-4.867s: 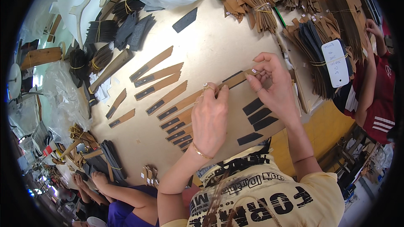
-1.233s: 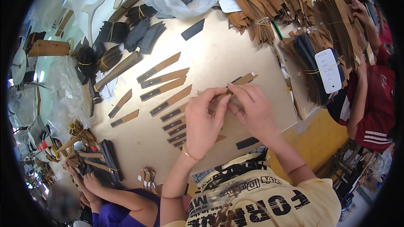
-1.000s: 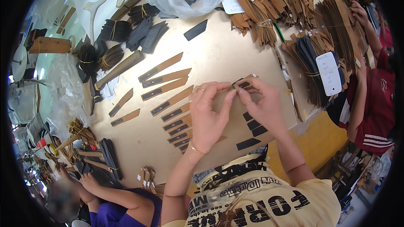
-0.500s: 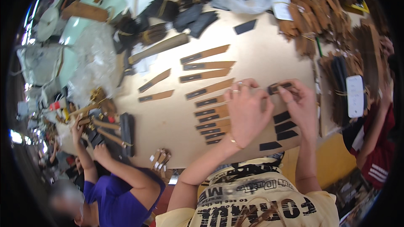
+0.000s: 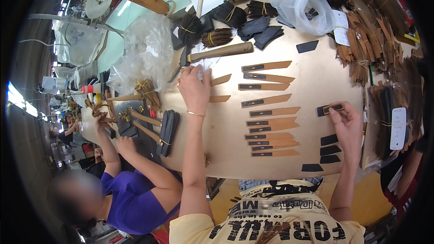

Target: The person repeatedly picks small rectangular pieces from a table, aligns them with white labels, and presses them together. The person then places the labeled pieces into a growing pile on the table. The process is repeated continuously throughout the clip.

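Note:
My left hand (image 5: pixel 195 85) is over the left part of the table, just below the hammer (image 5: pixel 221 53). Its fingers are loosely bent and apart, and nothing shows in them. It covers the dark ends of two tan leather strips (image 5: pixel 220 99). At the right, my right hand (image 5: pixel 347 119) pinches a small dark leather piece (image 5: pixel 322 110) with a brown slotted frame on it. Between the hands lies a column of tan strips (image 5: pixel 282 111) with dark slotted ends. Several black leather pieces (image 5: pixel 329 149) lie beside my right wrist.
Bundled dark strips (image 5: pixel 229 13), a clear plastic bag (image 5: pixel 312 13) and brown leather bundles (image 5: pixel 361 40) line the far side. Crumpled plastic (image 5: pixel 147 49) lies at the left. A co-worker in purple (image 5: pixel 140 199) handles straps nearby. One black piece (image 5: pixel 307 46) lies apart.
My left hand has moved away from my right hand, leftward to the hammer, uncovering the strip column. My right hand still holds the dark piece. The whole view has shifted.

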`<state>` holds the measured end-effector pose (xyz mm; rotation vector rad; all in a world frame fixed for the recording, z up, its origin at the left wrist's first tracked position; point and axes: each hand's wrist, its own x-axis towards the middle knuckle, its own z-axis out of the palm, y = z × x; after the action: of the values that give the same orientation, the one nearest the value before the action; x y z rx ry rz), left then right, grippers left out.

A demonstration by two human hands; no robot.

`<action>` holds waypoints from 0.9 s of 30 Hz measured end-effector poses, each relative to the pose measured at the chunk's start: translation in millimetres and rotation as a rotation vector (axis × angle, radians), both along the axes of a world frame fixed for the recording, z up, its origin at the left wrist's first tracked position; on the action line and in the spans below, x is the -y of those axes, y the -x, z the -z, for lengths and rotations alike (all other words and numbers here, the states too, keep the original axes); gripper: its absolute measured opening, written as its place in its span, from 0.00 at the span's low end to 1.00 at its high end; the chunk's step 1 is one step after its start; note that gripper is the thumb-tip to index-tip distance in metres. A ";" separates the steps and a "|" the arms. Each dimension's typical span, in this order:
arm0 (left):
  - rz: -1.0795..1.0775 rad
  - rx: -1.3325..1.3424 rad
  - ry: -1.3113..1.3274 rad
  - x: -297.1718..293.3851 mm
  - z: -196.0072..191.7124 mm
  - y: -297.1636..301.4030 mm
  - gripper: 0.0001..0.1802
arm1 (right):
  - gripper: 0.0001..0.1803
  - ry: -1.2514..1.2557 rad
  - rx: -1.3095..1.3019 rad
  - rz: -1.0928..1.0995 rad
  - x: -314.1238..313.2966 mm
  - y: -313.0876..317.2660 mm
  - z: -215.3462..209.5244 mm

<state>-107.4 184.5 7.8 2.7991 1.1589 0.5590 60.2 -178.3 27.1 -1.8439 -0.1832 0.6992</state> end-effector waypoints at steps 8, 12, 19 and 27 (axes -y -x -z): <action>0.028 0.035 -0.004 -23.5 8.2 13.7 0.07 | 0.08 -0.039 0.007 0.032 -2.8 2.0 -2.4; -0.031 0.003 0.041 -23.7 3.7 18.6 0.06 | 0.08 -0.007 0.008 0.041 -3.6 1.3 -3.0; 0.046 0.225 0.100 -2.8 -29.0 13.0 0.08 | 0.08 -0.077 0.008 0.043 -4.4 1.8 -0.6; 1.141 0.145 0.261 136.1 -15.1 -57.2 0.15 | 0.08 -0.085 -0.047 0.036 -0.9 -4.7 0.7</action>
<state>-50.2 48.4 22.9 2.5481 -0.4224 0.4072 64.9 -177.3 26.4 -1.7445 -0.1464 0.6990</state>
